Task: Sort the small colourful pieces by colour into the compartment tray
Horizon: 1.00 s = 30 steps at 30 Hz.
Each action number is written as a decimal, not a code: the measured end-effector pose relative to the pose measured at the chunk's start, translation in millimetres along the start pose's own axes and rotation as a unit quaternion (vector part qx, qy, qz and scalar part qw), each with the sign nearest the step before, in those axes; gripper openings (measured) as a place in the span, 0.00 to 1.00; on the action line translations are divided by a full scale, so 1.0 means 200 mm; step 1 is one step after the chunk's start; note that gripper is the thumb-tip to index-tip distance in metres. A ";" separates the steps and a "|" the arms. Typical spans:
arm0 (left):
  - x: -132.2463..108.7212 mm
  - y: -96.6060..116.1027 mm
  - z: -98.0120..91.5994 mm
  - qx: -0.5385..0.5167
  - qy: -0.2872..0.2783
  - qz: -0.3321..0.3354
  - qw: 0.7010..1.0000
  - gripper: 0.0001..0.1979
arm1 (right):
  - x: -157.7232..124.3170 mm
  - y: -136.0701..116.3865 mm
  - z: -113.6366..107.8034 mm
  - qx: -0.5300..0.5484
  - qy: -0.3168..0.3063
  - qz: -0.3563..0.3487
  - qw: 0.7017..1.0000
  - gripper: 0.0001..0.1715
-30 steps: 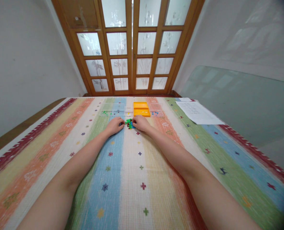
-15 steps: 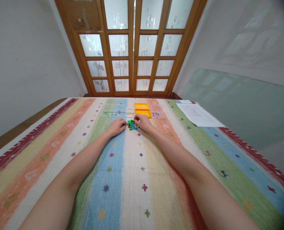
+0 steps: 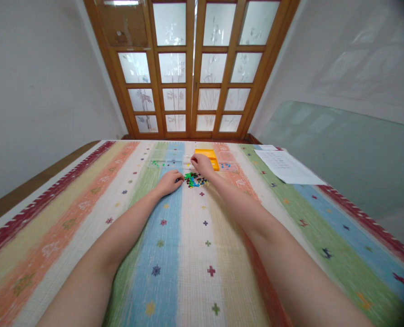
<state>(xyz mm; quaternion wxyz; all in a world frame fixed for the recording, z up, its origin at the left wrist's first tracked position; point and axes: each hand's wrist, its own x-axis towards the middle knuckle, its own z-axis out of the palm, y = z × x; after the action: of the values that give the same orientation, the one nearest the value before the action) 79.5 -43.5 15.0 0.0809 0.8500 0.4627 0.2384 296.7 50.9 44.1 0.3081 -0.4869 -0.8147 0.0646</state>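
Observation:
A loose pile of small green, blue, dark and yellow pieces (image 3: 193, 181) lies on the striped cloth between my arms. My left hand (image 3: 169, 182) rests at the pile's left edge, fingers curled; a small dark thing shows at its fingertips, too small to name. My right hand (image 3: 203, 165) hovers just beyond the pile with thumb and fingers pinched, partly covering an open yellow box (image 3: 214, 160). Whatever sits in that pinch is too small to make out. Left of it, a clear plastic box (image 3: 174, 156) contains a few small coloured pieces, sorted apart.
Another clear box (image 3: 230, 159), with several blue pieces in it, stands right of the yellow one. Printed paper sheets (image 3: 283, 168) lie at the table's right side. Beyond the far table edge are wooden doors with glass panes (image 3: 209, 68).
My right hand has moved up and away from the pile towards the boxes, uncovering more of the pieces. My left hand stays beside the pile. The view has shifted slightly.

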 end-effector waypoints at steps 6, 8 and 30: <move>0.00 -0.01 0.01 -0.002 0.005 0.005 1.000 0.10 | -0.01 0.01 0.02 0.004 -0.015 -0.004 1.000 0.12; 0.00 -0.01 0.01 -0.001 0.006 0.007 1.000 0.10 | -0.06 0.03 0.00 0.005 -0.015 -0.019 1.000 0.12; 0.00 0.24 0.01 0.063 -0.023 0.087 0.994 0.05 | -0.49 0.11 -0.15 0.057 -0.030 -0.113 0.992 0.09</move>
<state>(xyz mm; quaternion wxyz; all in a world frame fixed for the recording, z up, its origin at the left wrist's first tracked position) 114.9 -70.3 30.4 0.0167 0.8955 0.3995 0.1956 363.0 -25.5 16.8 0.3157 -0.3713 -0.8685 0.0901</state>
